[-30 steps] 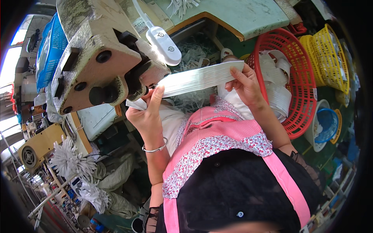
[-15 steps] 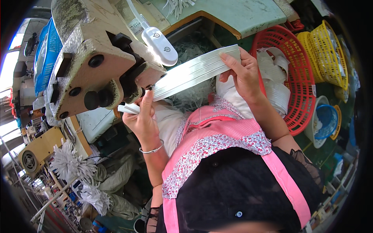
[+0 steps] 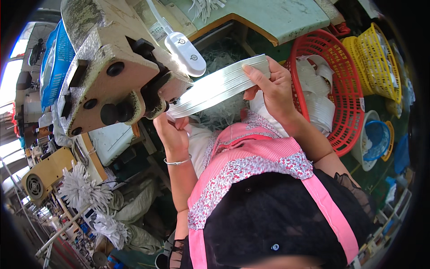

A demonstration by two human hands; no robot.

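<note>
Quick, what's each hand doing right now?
Left hand: curled at the left end of the white strip; the machine head partly hides it, so its grip cannot be told.
Right hand: closed, holding the strip's right end.

One left hand (image 3: 174, 136), one right hand (image 3: 280, 92) and one white strip (image 3: 219, 88) are at the centre, one machine head (image 3: 112, 89) and one blue basket (image 3: 62, 62) at upper left. Upper right has one red basket (image 3: 347, 94) and two yellow baskets (image 3: 379, 67). Three white bunches (image 3: 83, 187) show: two lower left, one at top.
</note>
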